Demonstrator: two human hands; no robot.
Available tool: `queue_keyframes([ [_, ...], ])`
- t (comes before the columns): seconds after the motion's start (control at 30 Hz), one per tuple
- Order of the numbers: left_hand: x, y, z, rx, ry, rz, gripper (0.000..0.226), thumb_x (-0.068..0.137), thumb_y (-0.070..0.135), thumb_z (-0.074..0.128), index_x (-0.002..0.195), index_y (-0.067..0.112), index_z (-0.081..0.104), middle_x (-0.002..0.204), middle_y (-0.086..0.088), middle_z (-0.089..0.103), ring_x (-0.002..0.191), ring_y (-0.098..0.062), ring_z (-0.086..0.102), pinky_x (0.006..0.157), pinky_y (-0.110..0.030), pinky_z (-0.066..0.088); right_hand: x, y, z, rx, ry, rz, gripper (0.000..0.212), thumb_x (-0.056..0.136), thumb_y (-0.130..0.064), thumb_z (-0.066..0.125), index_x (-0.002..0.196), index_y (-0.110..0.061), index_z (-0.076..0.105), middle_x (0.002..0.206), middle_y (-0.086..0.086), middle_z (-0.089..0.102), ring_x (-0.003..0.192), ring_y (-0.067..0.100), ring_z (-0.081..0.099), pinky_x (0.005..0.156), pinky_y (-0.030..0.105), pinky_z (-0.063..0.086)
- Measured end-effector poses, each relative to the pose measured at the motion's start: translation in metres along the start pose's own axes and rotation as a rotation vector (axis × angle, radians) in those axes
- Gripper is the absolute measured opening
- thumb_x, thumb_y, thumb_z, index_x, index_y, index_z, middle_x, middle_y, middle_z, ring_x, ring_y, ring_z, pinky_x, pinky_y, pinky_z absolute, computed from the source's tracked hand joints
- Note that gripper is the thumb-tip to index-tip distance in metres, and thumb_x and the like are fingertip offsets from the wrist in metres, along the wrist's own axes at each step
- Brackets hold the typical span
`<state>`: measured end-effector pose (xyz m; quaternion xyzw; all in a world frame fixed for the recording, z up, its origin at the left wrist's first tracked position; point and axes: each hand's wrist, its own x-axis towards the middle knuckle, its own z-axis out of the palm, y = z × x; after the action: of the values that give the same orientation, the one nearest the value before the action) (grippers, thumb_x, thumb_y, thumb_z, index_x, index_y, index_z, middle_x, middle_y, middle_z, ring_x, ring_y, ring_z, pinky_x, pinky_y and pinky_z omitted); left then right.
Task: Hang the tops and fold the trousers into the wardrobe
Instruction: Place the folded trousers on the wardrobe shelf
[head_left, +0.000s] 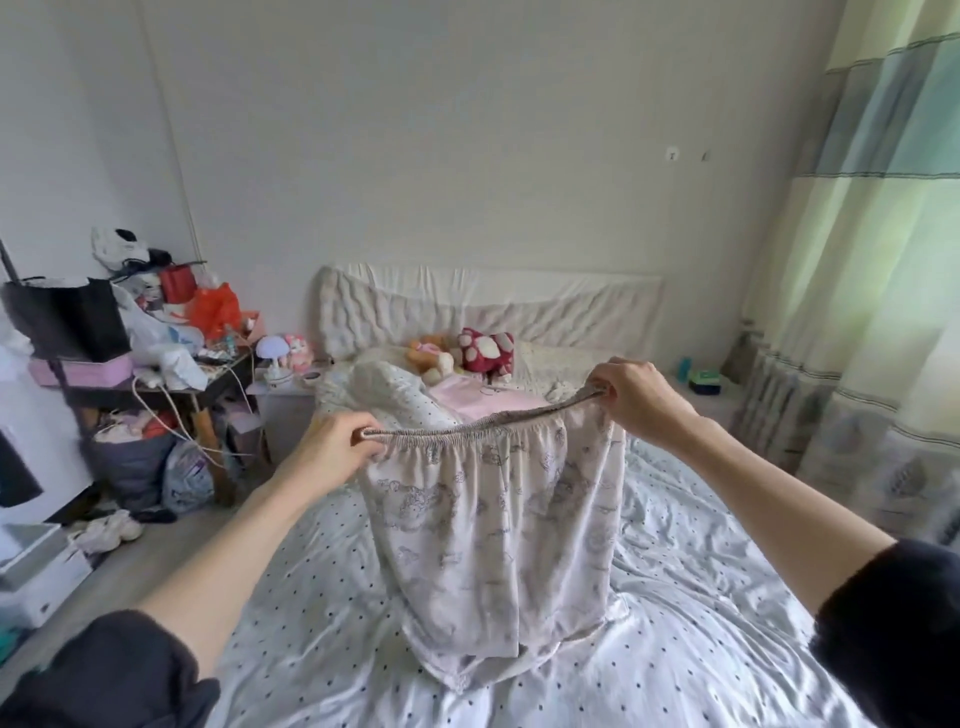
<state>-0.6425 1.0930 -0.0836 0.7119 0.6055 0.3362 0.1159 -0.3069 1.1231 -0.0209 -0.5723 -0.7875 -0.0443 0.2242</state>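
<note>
Over bed (675, 623), both hands stretch trousers' (493, 519) waistband

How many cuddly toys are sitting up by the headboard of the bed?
2 for certain: a red toy with white spots and, touching its left side, an orange-brown plush. The brown one may be several bunched together; it is too blurred to tell.

Bedroom, daylight coming through curtain (878, 249) at right.
White wall (467, 130) standing behind padded headboard (571, 306); bed (701, 597) wearing a dotted sheet; cluttered table (156, 384) sitting left, shoes (106, 530) lying on grey floor (135, 566).
</note>
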Motion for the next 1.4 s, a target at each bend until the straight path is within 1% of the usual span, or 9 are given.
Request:
queue_keyframes([
  [0.17, 0.012, -0.008, 0.000, -0.045, 0.184, -0.125, 0.007, 0.088, 0.014, 0.062, 0.083, 0.010, 0.063, 0.067, -0.001, 0.059, 0.068, -0.021, 0.055, 0.058, -0.030, 0.033, 0.004, -0.003, 0.004, 0.220, 0.082, 0.241, 0.013, 0.084, -0.023, 0.068, 0.083, -0.010, 0.067, 0.073, 0.006, 0.059, 0.066, 0.023, 0.052, 0.055, 0.027, 0.035],
  [0.43, 0.043, 0.030, 0.021, -0.134, 0.126, -0.225, 0.016, 0.093, 0.022, 0.056, 0.083, 0.011, 0.057, 0.064, -0.009, 0.062, 0.047, -0.016, 0.059, 0.046, -0.027, 0.043, -0.006, 0.025, 0.009, 0.732, 0.075, 0.554, 0.016, 0.093, -0.023, 0.058, 0.079, -0.014, 0.058, 0.076, -0.001, 0.053, 0.057, 0.017, 0.057, 0.042, 0.022, 0.051],
  [0.5, 0.054, 0.058, 0.039, -0.348, 0.091, -0.290, 0.006, 0.094, 0.017, 0.056, 0.092, 0.012, 0.059, 0.074, -0.012, 0.066, 0.050, -0.015, 0.062, 0.038, -0.026, 0.048, -0.016, 0.049, 0.000, 0.775, 0.183, 0.616, 0.011, 0.091, -0.022, 0.061, 0.087, -0.011, 0.060, 0.075, -0.002, 0.053, 0.059, 0.015, 0.057, 0.038, 0.018, 0.049],
  [0.63, 0.079, 0.133, 0.089, -0.564, 0.026, -0.262, 0.024, 0.091, 0.013, 0.060, 0.114, 0.005, 0.060, 0.097, -0.013, 0.063, 0.082, -0.025, 0.066, 0.062, -0.031, 0.059, -0.047, 0.119, -0.033, 0.708, 0.353, 0.709, 0.011, 0.089, -0.023, 0.063, 0.087, -0.012, 0.066, 0.073, 0.002, 0.058, 0.053, 0.015, 0.055, 0.039, 0.016, 0.049],
  [0.83, 0.131, 0.299, 0.206, -0.800, -0.130, -0.198, 0.034, 0.092, 0.020, 0.060, 0.123, 0.006, 0.056, 0.115, -0.014, 0.063, 0.092, -0.025, 0.062, 0.074, -0.034, 0.053, -0.096, 0.272, -0.113, 0.905, 0.603, 0.896, 0.008, 0.092, -0.014, 0.058, 0.095, -0.009, 0.063, 0.095, 0.010, 0.063, 0.069, 0.019, 0.065, 0.053, 0.024, 0.057],
  [1.03, 0.176, 0.495, 0.298, -1.015, -0.177, -0.130, 0.037, 0.091, 0.018, 0.061, 0.126, 0.008, 0.054, 0.101, -0.008, 0.066, 0.094, -0.024, 0.063, 0.073, -0.033, 0.054, -0.145, 0.413, -0.218, 0.739, 0.846, 0.844, 0.029, 0.096, -0.020, 0.054, 0.119, -0.005, 0.058, 0.111, 0.011, 0.064, 0.092, 0.024, 0.062, 0.092, 0.038, 0.051],
  [1.23, 0.199, 0.662, 0.330, -1.223, -0.245, -0.001, 0.039, 0.091, 0.015, 0.061, 0.128, 0.005, 0.054, 0.092, -0.007, 0.063, 0.075, -0.017, 0.056, 0.066, -0.027, 0.047, -0.195, 0.478, -0.334, 0.343, 1.125, 0.671, 0.027, 0.095, -0.025, 0.054, 0.104, -0.002, 0.064, 0.089, 0.003, 0.060, 0.082, 0.016, 0.053, 0.073, 0.028, 0.042],
  [1.3, 0.202, 0.698, 0.330, -1.285, -0.270, 0.021, 0.038, 0.091, 0.012, 0.061, 0.127, 0.004, 0.054, 0.088, -0.006, 0.062, 0.071, -0.016, 0.053, 0.063, -0.027, 0.044, -0.209, 0.485, -0.358, 0.254, 1.177, 0.607, 0.025, 0.095, -0.023, 0.055, 0.104, -0.002, 0.066, 0.088, 0.001, 0.061, 0.075, 0.011, 0.053, 0.063, 0.012, 0.040],
  [1.4, 0.196, 0.733, 0.331, -1.390, -0.343, 0.060, 0.018, 0.091, 0.019, 0.062, 0.103, 0.007, 0.060, 0.075, -0.003, 0.056, 0.060, -0.013, 0.048, 0.055, -0.026, 0.035, -0.229, 0.484, -0.386, 0.110, 1.223, 0.540, 0.024, 0.094, -0.021, 0.057, 0.106, -0.004, 0.067, 0.087, -0.004, 0.060, 0.065, -0.005, 0.050, 0.055, 0.001, 0.036],
])
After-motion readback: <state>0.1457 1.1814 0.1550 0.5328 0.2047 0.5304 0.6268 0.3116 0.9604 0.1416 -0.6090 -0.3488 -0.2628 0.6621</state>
